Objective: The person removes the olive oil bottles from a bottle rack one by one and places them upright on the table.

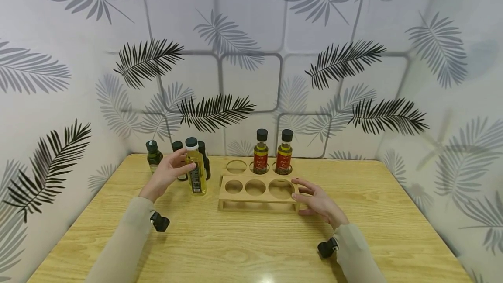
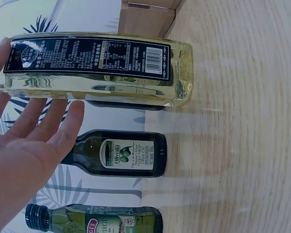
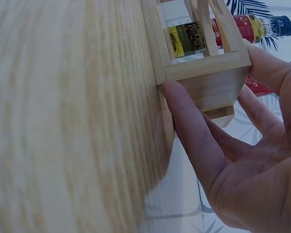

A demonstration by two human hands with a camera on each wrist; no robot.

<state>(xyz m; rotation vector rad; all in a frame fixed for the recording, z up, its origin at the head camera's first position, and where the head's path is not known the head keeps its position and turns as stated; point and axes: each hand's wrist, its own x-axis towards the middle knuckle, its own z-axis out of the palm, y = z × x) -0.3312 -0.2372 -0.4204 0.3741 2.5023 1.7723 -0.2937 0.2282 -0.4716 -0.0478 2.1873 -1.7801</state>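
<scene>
My left hand (image 1: 170,171) grips a clear bottle of yellow oil (image 1: 198,177) near its neck. This bottle has a dark cap and a black label with a barcode, and stands upright; whether its base touches the table, I cannot tell. At the right end of a wooden two-row bottle rack (image 1: 259,200), my right hand (image 1: 318,202) holds the corner, thumb and fingers spread around it. Three round holes of the front row hold nothing. Two red-labelled oil bottles (image 1: 260,156) with dark caps stand in the back row, whose left hole has no bottle.
Behind and left of the held bottle stand dark green olive oil bottles (image 2: 128,154), partly hidden in the head view. Another green bottle (image 1: 154,156) is farther left. The light wooden table (image 1: 235,248) meets leaf-patterned walls (image 1: 251,82) behind and at both sides.
</scene>
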